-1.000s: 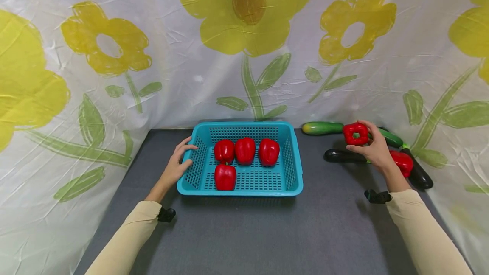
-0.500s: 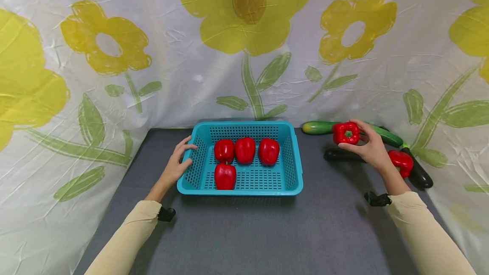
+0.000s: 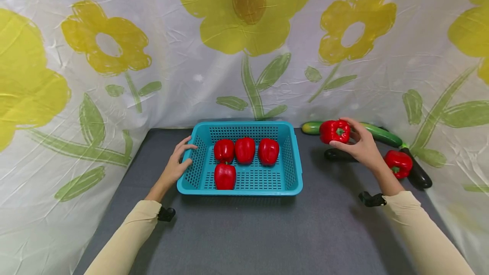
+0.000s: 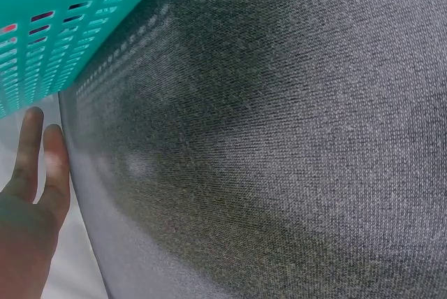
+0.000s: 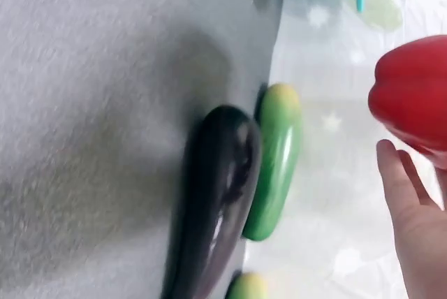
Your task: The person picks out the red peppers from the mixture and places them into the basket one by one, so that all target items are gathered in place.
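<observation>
My right hand (image 3: 361,145) grips a red bell pepper (image 3: 330,131) between thumb and fingers, raised above the table on the right. In the right wrist view this bell pepper (image 5: 415,96) is at the right edge. My left hand (image 3: 176,165) rests at the left rim of a blue slotted basket (image 3: 240,192), relaxed fingers touching it. The left wrist view shows two nearly straight fingers (image 4: 56,163) beside the basket wall (image 4: 63,40). Several red bell peppers (image 3: 245,151) lie inside, three along the back and another (image 3: 225,176) in front.
Behind and below the right hand lie a green zucchini (image 5: 276,166) and a dark eggplant (image 5: 220,194). Farther right are another red bell pepper (image 3: 398,164), a second eggplant (image 3: 418,175) and a second zucchini (image 3: 383,135). A flower-printed curtain (image 3: 172,75) hangs behind the grey table (image 3: 244,237).
My right hand has moved left with the bell pepper, which has turned in view. More of the bell pepper lying at the right now shows. The left hand and basket stay put.
</observation>
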`<state>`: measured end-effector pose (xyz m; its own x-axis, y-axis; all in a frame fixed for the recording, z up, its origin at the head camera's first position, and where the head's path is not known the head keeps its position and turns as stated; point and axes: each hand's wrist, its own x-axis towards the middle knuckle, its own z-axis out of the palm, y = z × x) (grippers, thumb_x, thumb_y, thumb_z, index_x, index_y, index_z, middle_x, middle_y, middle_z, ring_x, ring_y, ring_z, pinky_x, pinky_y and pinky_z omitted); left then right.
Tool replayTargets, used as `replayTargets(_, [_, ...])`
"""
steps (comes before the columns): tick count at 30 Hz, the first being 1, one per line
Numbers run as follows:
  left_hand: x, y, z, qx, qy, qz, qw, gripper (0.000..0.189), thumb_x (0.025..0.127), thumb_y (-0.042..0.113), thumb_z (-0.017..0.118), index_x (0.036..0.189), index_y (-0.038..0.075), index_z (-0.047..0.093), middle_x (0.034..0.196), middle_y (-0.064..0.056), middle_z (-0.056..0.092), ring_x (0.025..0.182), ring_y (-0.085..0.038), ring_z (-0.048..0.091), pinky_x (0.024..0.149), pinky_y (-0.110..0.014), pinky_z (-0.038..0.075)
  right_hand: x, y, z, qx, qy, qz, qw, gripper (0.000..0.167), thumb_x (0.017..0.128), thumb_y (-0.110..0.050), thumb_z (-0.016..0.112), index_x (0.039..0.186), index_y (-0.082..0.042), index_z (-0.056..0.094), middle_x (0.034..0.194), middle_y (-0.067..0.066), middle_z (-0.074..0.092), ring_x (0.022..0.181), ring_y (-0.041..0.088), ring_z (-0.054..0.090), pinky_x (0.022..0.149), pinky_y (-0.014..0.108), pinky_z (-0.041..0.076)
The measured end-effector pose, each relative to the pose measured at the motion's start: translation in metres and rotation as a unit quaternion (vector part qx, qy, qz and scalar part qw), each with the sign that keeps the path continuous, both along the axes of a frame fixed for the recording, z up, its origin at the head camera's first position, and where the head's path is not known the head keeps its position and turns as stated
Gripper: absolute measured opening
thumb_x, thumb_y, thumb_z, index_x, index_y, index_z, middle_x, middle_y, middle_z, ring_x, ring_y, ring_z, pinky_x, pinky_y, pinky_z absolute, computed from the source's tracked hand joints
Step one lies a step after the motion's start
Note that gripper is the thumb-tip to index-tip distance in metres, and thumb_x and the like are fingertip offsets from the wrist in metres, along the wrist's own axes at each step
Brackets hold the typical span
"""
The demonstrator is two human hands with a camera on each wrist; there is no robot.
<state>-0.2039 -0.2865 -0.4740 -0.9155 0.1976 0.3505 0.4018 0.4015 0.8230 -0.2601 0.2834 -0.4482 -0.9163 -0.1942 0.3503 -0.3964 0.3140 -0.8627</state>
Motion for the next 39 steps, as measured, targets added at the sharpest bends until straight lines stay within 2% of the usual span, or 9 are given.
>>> replayTargets(9, [-0.001,0.000,-0.001,-0.003,-0.007,0.004,1.0000,0.037,0.088,-0.017,0.048,0.124,-0.015,0.056,0.155,-0.037,0.024,0.140,-0.055,0.021,0.096,-0.067,0.030,0.002,-0.022,0.011,0.006,0.003,0.024,0.9997,0.070,0.086,0.003,0.077,0.149,-0.006,0.047,0.139,0.016,0.054,0.115,0.016,0.057,0.085,0.022,0.051])
replayTargets(13, [0.000,0.001,0.001,0.000,-0.009,0.005,0.9999,0.037,0.088,-0.018,0.048,0.123,-0.014,0.057,0.156,-0.037,0.024,0.140,-0.054,0.021,0.097,-0.069,0.029,0.006,-0.032,0.018,-0.005,0.026,0.043,0.9987,0.061,0.086,0.008,0.074,0.141,0.001,0.051,0.130,0.023,0.059,0.105,0.020,0.061,0.079,0.024,0.053])
replayTargets(19, [-0.002,-0.001,-0.002,-0.002,-0.005,0.002,1.0000,0.035,0.088,-0.015,0.047,0.123,-0.016,0.054,0.155,-0.037,0.023,0.140,-0.055,0.021,0.094,-0.070,0.029,0.022,-0.050,0.040,-0.015,0.044,0.041,0.9981,0.051,0.085,0.009,0.073,0.133,0.009,0.054,0.127,0.023,0.057,0.109,0.026,0.056,0.080,0.024,0.052])
replayTargets(23, [-0.003,-0.003,-0.007,-0.004,0.003,-0.002,1.0000,0.034,0.089,-0.015,0.047,0.122,-0.016,0.053,0.154,-0.038,0.022,0.140,-0.055,0.021,0.092,-0.072,0.029,0.024,-0.057,0.044,-0.018,0.044,0.039,0.9981,0.049,0.087,0.009,0.071,0.132,0.010,0.055,0.128,0.023,0.056,0.107,0.024,0.056,0.079,0.023,0.053])
replayTargets(26, [-0.005,-0.005,-0.011,-0.006,0.011,-0.003,0.9999,0.034,0.089,-0.015,0.047,0.122,-0.016,0.053,0.154,-0.038,0.022,0.139,-0.056,0.021,0.091,-0.073,0.028,0.024,-0.062,0.045,-0.013,0.051,0.050,0.9974,0.045,0.088,0.010,0.070,0.130,0.010,0.056,0.126,0.026,0.057,0.104,0.022,0.057,0.078,0.023,0.053])
replayTargets(31, [-0.004,-0.004,-0.010,-0.001,0.013,-0.004,0.9999,0.034,0.088,-0.016,0.048,0.121,-0.014,0.055,0.153,-0.039,0.022,0.139,-0.057,0.021,0.092,-0.073,0.028,0.021,-0.068,0.046,-0.016,0.036,0.066,0.9970,0.045,0.085,0.011,0.073,0.128,0.011,0.058,0.126,0.031,0.058,0.104,0.021,0.058,0.079,0.025,0.054])
replayTargets(35, [-0.003,-0.003,-0.009,0.002,0.005,-0.001,1.0000,0.035,0.088,-0.015,0.048,0.121,-0.012,0.056,0.155,-0.037,0.023,0.140,-0.055,0.021,0.094,-0.072,0.028,0.018,-0.071,0.042,-0.028,0.018,0.071,0.9969,0.051,0.085,0.010,0.074,0.133,0.010,0.056,0.131,0.028,0.057,0.107,0.020,0.058,0.081,0.026,0.053])
replayTargets(39, [-0.004,-0.003,-0.009,0.000,0.008,-0.004,1.0000,0.034,0.088,-0.015,0.047,0.122,-0.013,0.055,0.155,-0.037,0.022,0.140,-0.055,0.021,0.093,-0.072,0.028,0.007,-0.070,0.030,-0.033,0.003,0.067,0.9972,0.058,0.087,0.007,0.074,0.140,0.006,0.052,0.138,0.021,0.054,0.113,0.021,0.056,0.084,0.027,0.053])
